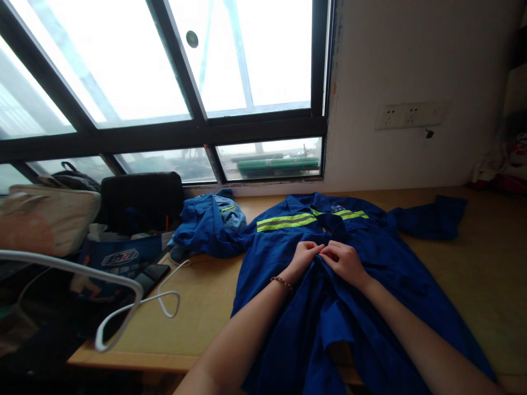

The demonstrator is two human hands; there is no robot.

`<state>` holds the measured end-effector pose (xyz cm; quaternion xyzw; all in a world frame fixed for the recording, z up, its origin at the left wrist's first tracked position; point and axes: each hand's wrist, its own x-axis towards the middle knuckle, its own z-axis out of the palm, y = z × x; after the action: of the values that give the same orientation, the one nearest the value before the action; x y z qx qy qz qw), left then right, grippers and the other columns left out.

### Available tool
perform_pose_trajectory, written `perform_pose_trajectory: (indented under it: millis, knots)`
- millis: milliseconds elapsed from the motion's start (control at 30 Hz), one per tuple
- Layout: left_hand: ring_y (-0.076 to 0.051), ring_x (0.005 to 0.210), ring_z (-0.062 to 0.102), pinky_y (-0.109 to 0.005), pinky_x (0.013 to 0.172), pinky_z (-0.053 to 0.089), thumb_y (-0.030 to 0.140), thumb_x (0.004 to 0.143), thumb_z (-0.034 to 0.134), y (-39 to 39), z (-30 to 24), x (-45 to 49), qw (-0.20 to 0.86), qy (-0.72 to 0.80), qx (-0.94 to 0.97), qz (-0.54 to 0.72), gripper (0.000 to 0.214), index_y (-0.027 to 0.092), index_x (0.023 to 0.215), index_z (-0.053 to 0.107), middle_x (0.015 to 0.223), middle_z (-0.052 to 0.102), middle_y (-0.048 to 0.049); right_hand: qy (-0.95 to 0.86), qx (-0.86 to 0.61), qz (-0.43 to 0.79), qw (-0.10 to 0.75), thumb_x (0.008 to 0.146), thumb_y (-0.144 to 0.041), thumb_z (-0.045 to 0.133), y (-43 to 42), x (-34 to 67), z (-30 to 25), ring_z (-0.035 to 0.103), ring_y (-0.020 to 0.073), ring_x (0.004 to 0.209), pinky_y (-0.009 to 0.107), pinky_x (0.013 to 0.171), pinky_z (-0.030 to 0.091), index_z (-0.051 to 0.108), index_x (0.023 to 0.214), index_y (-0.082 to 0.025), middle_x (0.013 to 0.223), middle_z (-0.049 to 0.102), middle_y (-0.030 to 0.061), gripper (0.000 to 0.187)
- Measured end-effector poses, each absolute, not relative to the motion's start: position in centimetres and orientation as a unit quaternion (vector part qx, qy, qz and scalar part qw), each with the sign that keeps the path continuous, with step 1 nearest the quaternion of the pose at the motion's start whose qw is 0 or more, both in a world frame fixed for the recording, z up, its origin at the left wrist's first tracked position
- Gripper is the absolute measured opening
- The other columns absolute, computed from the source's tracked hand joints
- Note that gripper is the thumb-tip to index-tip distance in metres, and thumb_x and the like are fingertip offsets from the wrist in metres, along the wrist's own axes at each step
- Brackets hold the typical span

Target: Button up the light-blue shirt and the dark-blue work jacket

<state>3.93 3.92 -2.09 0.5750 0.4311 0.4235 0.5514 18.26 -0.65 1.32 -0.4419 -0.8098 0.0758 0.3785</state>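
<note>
A blue work coverall (272,263) with yellow-green reflective stripes lies front up on the wooden table, its collar toward the wall and its lower part hanging over the near edge. Both my hands meet at its front opening, just below the chest stripe. My left hand (307,257), with a beaded bracelet at the wrist, pinches one edge of the front. Close against it, my right hand (343,260) pinches the fabric too, fingertips touching or nearly so. Whatever small fastener may lie between the fingertips is hidden.
Bunched blue clothing (209,222) lies by the left sleeve. A white cable (168,299) loops over the wooden table (197,312) near a dark phone-like object (158,271). Bags (119,258) crowd the left side. Behind are a window and a wall socket (411,115).
</note>
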Motion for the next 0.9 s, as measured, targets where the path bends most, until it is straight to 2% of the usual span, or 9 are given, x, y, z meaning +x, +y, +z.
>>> perform_pose_trajectory:
  millis: [200, 400, 500, 600, 633, 767, 900]
  knots:
    - [-0.006, 0.049, 0.034, -0.02, 0.046, 0.023, 0.045, 0.069, 0.054, 2.9, -2.0, 4.2, 0.4, 0.455, 0.664, 0.439, 0.037, 0.013, 0.052, 0.049, 0.05, 0.043, 0.0029, -0.809, -0.461, 0.115, 0.345, 0.074, -0.024, 0.053, 0.0, 18.8, 1.2, 0.047, 0.0125, 0.058, 0.024, 0.056, 0.034, 0.049, 0.056, -0.018, 0.059, 0.051, 0.0, 0.019]
    - [-0.007, 0.05, 0.035, -0.02, 0.047, 0.023, 0.039, 0.074, 0.049, 2.6, -1.8, 4.1, 0.337, 0.463, 0.692, 0.44, 0.035, 0.013, 0.052, 0.049, 0.05, 0.043, 0.0026, -0.79, -0.485, 0.162, 0.339, 0.071, -0.025, 0.052, 0.3, 18.5, 0.6, 0.047, 0.0116, 0.055, 0.023, 0.053, 0.034, 0.05, 0.057, -0.018, 0.057, 0.051, -0.001, 0.016]
    - [-0.008, 0.051, 0.036, -0.021, 0.048, 0.024, 0.04, 0.077, 0.046, 2.6, -1.7, 4.0, 0.323, 0.468, 0.694, 0.441, 0.036, 0.013, 0.054, 0.05, 0.052, 0.045, 0.002, -0.767, -0.502, 0.15, 0.371, 0.066, -0.027, 0.056, 0.4, 18.2, 0.3, 0.049, 0.0117, 0.061, 0.023, 0.056, 0.037, 0.053, 0.069, -0.018, 0.069, 0.055, -0.0003, 0.01]
    - [-0.009, 0.052, 0.038, -0.021, 0.05, 0.025, 0.041, 0.078, 0.046, 2.2, -1.4, 4.1, 0.295, 0.468, 0.71, 0.435, 0.035, 0.014, 0.056, 0.051, 0.053, 0.046, 0.0019, -0.743, -0.525, 0.197, 0.366, 0.062, -0.03, 0.06, 0.7, 18.4, 0.1, 0.049, 0.0101, 0.055, 0.022, 0.052, 0.037, 0.055, 0.091, -0.019, 0.079, 0.059, 0.0001, 0.031]
    - [-0.009, 0.053, 0.038, -0.021, 0.05, 0.025, 0.041, 0.078, 0.045, 2.0, -1.3, 4.1, 0.283, 0.466, 0.718, 0.432, 0.035, 0.014, 0.057, 0.051, 0.054, 0.046, 0.0016, -0.745, -0.521, 0.216, 0.356, 0.063, -0.03, 0.059, 0.9, 18.5, 0.0, 0.048, 0.0099, 0.053, 0.022, 0.051, 0.037, 0.056, 0.094, -0.019, 0.078, 0.06, -0.0002, 0.033]
    - [-0.011, 0.056, 0.042, -0.022, 0.054, 0.03, 0.037, 0.079, 0.046, 1.3, -0.6, 4.2, 0.237, 0.455, 0.746, 0.424, 0.031, 0.016, 0.059, 0.054, 0.059, 0.051, -0.0014, -0.778, -0.478, 0.249, 0.324, 0.065, -0.026, 0.055, 1.3, 19.1, -0.1, 0.053, 0.013, 0.057, 0.022, 0.051, 0.035, 0.064, 0.079, -0.019, 0.066, 0.061, -0.0008, 0.018]
    - [-0.013, 0.064, 0.047, -0.023, 0.061, 0.035, 0.034, 0.08, 0.046, 1.0, -0.2, 4.3, 0.211, 0.429, 0.77, 0.422, 0.024, 0.018, 0.066, 0.058, 0.067, 0.054, -0.0037, -0.779, -0.463, 0.279, 0.319, 0.065, -0.026, 0.055, 1.6, 19.4, -0.3, 0.056, 0.0161, 0.063, 0.024, 0.057, 0.038, 0.067, 0.071, -0.018, 0.066, 0.064, 0.0002, 0.015]
